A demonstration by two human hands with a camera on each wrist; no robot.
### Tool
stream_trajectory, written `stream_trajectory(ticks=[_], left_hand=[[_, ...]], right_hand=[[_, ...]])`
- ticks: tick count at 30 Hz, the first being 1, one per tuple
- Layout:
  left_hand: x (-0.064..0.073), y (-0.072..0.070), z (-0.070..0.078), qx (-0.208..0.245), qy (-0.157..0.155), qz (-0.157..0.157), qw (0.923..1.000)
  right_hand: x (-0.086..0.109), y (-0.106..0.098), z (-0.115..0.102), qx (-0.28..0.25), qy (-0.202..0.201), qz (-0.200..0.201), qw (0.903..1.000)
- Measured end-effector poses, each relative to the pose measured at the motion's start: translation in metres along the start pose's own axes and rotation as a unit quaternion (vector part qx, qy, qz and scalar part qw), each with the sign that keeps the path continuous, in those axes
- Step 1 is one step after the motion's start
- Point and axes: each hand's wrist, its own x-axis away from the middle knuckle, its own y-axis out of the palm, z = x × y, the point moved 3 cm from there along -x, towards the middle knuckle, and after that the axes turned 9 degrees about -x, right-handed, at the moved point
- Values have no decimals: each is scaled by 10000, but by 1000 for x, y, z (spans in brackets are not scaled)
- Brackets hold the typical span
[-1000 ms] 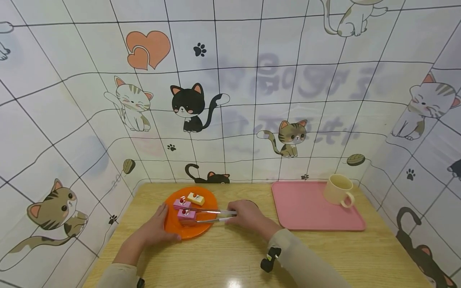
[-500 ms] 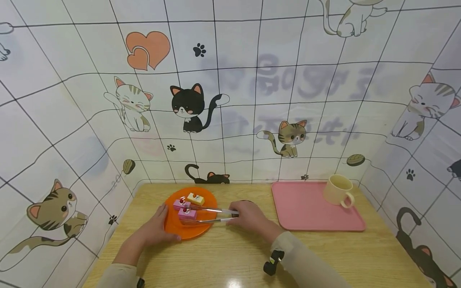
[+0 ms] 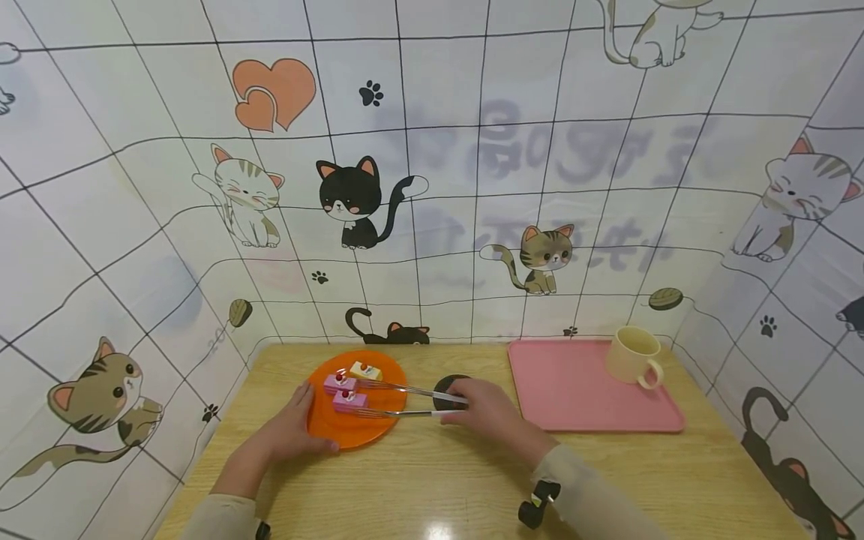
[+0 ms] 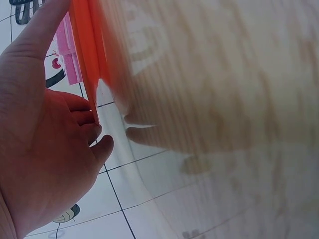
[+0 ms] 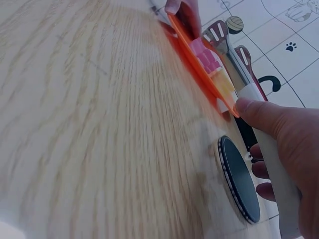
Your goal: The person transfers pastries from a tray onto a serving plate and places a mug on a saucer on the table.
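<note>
An orange plate [image 3: 378, 433] bears two pink cake pieces [image 3: 349, 403] and a yellow cake piece [image 3: 365, 370], each topped with a small red dot. My left hand [image 3: 290, 429] holds the plate's left rim, thumb at the front and fingers behind. My right hand [image 3: 491, 414] grips tongs [image 3: 408, 389] by their white handles. Their arms stand apart, slotted ends over the plate, right of the pink pieces, with nothing held between them. In the right wrist view, the thumb presses along one white handle [image 5: 275, 172].
A dark round coaster [image 3: 451, 382] lies on the wooden table [image 3: 405, 491], just beyond the right hand. Farther right is a pink tray [image 3: 574, 390] with a cream mug [image 3: 629, 360] on its back right corner. Cat-patterned walls [image 3: 439, 262] enclose the back and sides.
My right hand and the tongs have moved right, drawing the tong ends off the front pink cake piece. More of the coaster shows. The left hand and plate stay put.
</note>
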Motion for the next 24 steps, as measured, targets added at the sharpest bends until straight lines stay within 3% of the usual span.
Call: stream_trajectory(ticks=[14, 24], left_hand=[[3, -1, 1, 1, -58, -26, 10000], [1, 0, -1, -4, -67, -14, 10000]], right_hand=[[43, -37, 21, -154, 297, 261, 9991], [71, -60, 39, -84, 153, 502, 9986]])
